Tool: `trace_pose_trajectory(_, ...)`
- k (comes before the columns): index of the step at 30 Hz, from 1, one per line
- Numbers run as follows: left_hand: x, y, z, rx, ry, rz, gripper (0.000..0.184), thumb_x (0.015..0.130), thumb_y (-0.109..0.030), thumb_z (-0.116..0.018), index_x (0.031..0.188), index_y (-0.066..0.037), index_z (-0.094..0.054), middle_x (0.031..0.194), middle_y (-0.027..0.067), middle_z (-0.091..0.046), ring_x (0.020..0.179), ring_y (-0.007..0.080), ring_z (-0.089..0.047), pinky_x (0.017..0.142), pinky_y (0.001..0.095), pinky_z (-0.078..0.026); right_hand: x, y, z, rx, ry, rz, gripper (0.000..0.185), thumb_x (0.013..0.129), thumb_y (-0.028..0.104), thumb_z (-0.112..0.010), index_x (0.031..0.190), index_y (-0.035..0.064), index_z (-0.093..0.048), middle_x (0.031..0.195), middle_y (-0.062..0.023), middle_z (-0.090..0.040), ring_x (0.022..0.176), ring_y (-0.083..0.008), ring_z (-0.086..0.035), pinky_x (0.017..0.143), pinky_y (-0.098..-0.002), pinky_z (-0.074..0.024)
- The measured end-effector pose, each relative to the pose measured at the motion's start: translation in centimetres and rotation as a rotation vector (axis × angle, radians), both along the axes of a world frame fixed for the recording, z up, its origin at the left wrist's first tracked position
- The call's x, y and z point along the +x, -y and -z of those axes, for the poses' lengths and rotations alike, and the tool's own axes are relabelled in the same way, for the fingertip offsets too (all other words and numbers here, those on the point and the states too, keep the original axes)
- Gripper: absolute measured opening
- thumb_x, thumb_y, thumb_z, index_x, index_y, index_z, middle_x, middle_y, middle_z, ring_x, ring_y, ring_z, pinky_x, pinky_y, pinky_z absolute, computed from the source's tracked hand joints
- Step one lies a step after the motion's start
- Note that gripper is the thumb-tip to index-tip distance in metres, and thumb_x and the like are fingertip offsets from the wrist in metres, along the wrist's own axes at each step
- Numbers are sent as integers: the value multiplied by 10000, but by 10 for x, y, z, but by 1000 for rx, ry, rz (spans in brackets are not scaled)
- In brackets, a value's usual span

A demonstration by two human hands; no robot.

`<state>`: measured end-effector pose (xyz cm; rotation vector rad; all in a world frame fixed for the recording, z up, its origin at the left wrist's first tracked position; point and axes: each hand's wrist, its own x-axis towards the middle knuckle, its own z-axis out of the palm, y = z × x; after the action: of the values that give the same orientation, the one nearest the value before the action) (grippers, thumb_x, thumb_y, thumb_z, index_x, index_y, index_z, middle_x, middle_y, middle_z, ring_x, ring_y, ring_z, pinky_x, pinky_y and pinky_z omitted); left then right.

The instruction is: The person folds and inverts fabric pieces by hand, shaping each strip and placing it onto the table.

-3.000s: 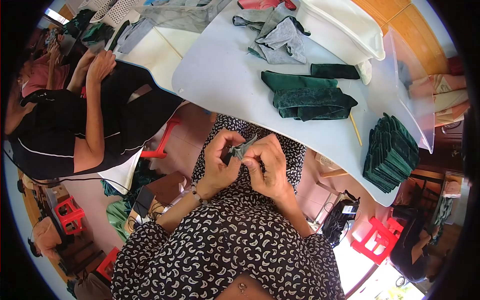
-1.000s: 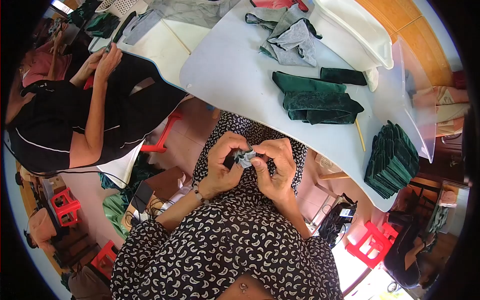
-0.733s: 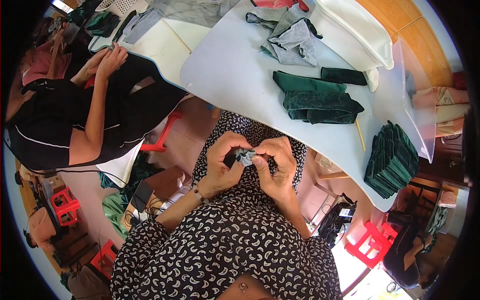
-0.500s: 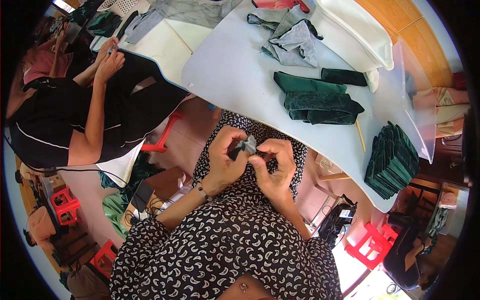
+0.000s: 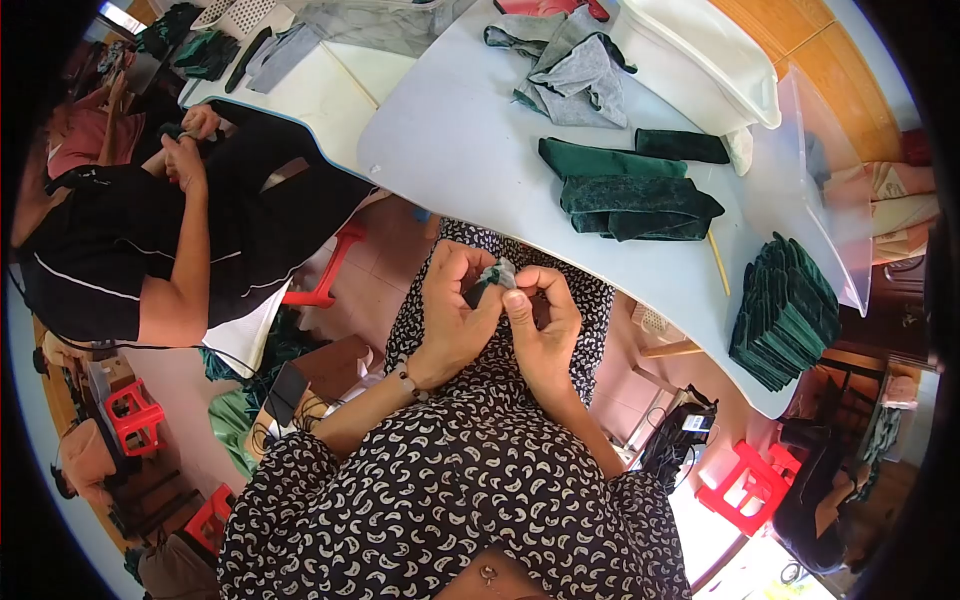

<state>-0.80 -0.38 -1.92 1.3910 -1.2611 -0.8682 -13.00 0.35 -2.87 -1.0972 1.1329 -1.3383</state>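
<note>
A small bunched piece of grey and dark green velvet fabric (image 5: 499,272) sits between my two hands, above my lap. My left hand (image 5: 450,315) is closed around it, thumb and fingers pinching the cloth. My right hand (image 5: 545,325) pinches its right edge between thumb and index finger. Much of the fabric is hidden behind the fingers. Beyond my hands, folded dark green velvet pieces (image 5: 635,208) lie on the pale table (image 5: 470,150).
At the table's right stands a stack of green velvet pieces (image 5: 785,310), near a thin stick (image 5: 719,263). Grey-green fabric (image 5: 575,80) lies beside a white bin (image 5: 700,65). A co-worker in black (image 5: 110,250) sits to the left. Red stools (image 5: 745,490) stand on the floor.
My hands and the fabric have shifted only slightly, the right fingers now closer on the cloth. The co-worker's hands have moved left and lower. The view has tilted a little.
</note>
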Motion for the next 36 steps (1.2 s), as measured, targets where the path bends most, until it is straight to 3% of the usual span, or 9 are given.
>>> trace_pose_trajectory(5, -5, 2, 4, -68, 121, -18, 194, 790, -51, -718, 950, 4, -621, 909, 64, -516, 732, 134, -500, 654, 256, -419, -3, 4, 15, 65, -30, -54, 117, 1014, 118, -579, 992, 7, -553, 848, -12, -562, 779, -83, -490, 732, -237, -449)
trace_pose_trajectory(11, 4, -6, 10, 184, -130, 240, 115, 873, -26, -672, 977, 0, -632, 924, -3, -536, 804, 78, -489, 737, 233, -404, 3, 10, 30, 134, -15, 54, 195, 1063, 175, -480, 972, 13, -538, 844, 5, -534, 773, -78, -459, 706, -235, -421)
trace_pose_trajectory(13, 7, -5, 6, 562, -856, 245, 102, 890, -34, -678, 983, -12, -644, 944, -27, -548, 826, 59, -495, 765, 217, -395, 4, 11, 32, 219, 111, -1, 192, 1064, 180, -486, 971, 23, -546, 835, 14, -524, 776, -67, -447, 713, -227, -410)
trace_pose_trajectory(17, 13, -4, 12, 514, -825, 318, 102, 893, -47, -691, 981, -19, -645, 953, -40, -547, 848, 45, -497, 779, 200, -386, -2, 14, 30, 151, 63, -70, 147, 1047, 154, -531, 986, 22, -552, 841, 23, -524, 785, -60, -456, 720, -218, -409)
trace_pose_trajectory(22, 12, -5, 12, 106, -174, 163, 135, 814, -39, -726, 924, -5, -653, 835, 0, -524, 768, 92, -474, 696, 243, -392, -4, 8, 9, 35, 127, 50, 147, 1009, 142, -611, 960, 7, -583, 833, 36, -559, 758, -45, -476, 713, -205, -425)
trace_pose_trajectory(28, 4, -7, 5, 13, 45, 115, 102, 842, -30, -713, 918, -5, -649, 865, 0, -517, 790, 90, -450, 703, 237, -369, -11, 7, 2, 205, -80, -43, 153, 970, 137, -669, 917, -4, -641, 784, 25, -599, 719, -45, -489, 661, -212, -433)
trace_pose_trajectory(32, 6, -6, 9, 6, 62, 132, 94, 860, -29, -709, 938, -14, -661, 861, -21, -533, 793, 82, -454, 707, 240, -373, -9, 8, 16, 117, -189, -23, 151, 990, 120, -621, 896, 3, -616, 767, 20, -584, 718, -56, -477, 650, -225, -426)
trace_pose_trajectory(34, 12, -6, 17, 337, -432, 297, 120, 890, -75, -721, 998, -39, -682, 926, -38, -596, 848, 66, -500, 752, 229, -393, -4, 10, 26, 136, -74, 6, 175, 1014, 118, -567, 879, 7, -587, 770, 15, -571, 721, -66, -464, 651, -233, -418)
trace_pose_trajectory(36, 19, -6, 24, 436, -628, 341, 158, 901, -114, -726, 1040, -51, -687, 966, -42, -621, 889, 57, -517, 802, 231, -395, -2, 12, 30, 179, -31, -14, 184, 1022, 126, -552, 882, 9, -577, 775, 13, -565, 724, -66, -459, 656, -232, -415)
